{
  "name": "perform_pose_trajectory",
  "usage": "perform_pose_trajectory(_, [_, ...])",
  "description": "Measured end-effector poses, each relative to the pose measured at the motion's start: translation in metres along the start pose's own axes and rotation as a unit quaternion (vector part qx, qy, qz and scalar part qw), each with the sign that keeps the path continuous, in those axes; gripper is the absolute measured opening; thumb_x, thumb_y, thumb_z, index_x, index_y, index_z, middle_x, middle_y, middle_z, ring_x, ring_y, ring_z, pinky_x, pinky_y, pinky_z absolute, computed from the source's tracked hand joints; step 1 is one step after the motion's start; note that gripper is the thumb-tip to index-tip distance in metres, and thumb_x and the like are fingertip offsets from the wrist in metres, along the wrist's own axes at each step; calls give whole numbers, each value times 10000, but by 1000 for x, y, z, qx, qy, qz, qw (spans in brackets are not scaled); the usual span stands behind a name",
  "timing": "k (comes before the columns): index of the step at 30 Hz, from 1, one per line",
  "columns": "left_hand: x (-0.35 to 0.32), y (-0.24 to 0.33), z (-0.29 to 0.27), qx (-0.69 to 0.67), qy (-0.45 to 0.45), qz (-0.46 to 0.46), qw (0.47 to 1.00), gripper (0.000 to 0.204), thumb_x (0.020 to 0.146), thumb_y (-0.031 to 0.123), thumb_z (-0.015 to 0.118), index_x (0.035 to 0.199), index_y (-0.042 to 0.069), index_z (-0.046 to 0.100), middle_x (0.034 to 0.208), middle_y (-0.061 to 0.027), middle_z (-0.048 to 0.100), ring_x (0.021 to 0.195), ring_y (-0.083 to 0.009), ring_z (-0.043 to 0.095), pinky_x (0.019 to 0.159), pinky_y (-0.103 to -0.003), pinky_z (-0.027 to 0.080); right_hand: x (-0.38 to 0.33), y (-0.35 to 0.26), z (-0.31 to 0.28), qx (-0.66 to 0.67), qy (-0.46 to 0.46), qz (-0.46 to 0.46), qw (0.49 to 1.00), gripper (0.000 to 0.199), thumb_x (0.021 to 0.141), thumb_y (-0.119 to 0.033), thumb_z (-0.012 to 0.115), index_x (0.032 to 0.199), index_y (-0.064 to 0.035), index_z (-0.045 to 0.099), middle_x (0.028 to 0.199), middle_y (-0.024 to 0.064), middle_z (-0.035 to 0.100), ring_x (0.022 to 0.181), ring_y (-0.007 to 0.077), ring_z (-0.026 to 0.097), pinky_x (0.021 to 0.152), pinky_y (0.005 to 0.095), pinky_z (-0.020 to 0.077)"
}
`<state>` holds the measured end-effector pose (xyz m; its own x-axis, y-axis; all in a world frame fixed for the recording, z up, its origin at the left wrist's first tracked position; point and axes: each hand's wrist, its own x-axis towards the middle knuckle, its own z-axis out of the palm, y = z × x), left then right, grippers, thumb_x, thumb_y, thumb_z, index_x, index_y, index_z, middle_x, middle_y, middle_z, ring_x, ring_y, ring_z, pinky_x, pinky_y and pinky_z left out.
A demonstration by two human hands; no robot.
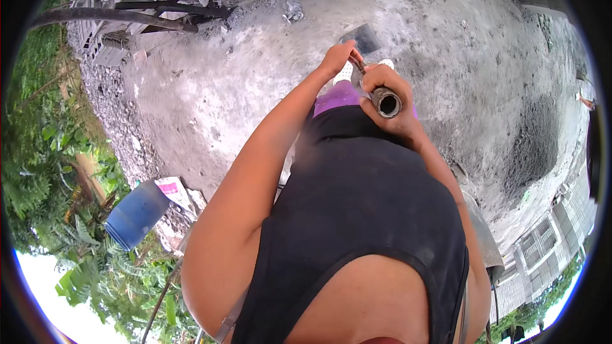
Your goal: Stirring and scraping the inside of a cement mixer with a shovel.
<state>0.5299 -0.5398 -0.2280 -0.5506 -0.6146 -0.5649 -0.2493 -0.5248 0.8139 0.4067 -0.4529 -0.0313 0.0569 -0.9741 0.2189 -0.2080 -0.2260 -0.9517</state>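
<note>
While I stand on the grey concrete ground (242, 89), a dark sand heap (532, 146) lies toward its right edge and a blue barrel (135, 213) sits at its left edge by the greenery. Both my hands are clamped on a shovel: my right hand (389, 99) wraps the hollow metal handle (386, 102) at its top end, my left hand (338, 57) grips it just below, and the blade (364, 37) rests on the ground ahead of my feet.
</note>
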Motion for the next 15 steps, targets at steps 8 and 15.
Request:
perform_pose_trajectory(8, [-11, 2, -2, -39, 27, -43, 998, 555, 894, 374, 297, 846, -47, 655, 867, -135, 655, 753, -207, 596, 784, -306, 446, 22, 15, -26, 26, -5, -13, 1000, 191, 655, -51, 685, 663, -55, 494, 643, 45, 510, 580, 169, 492, 568, 282, 394])
perform_pose_trajectory(15, [-60, 51, -14, -93, 68, -1, 993, 482, 905, 315, 294, 996, -27, 621, 934, -153, 645, 849, -221, 599, 816, -327, 447, 70, 12, -12, 49, -330, -18, 942, 285, 581, -184, 754, 686, -61, 519, 674, 43, 526, 637, 226, 521, 590, 324, 397])
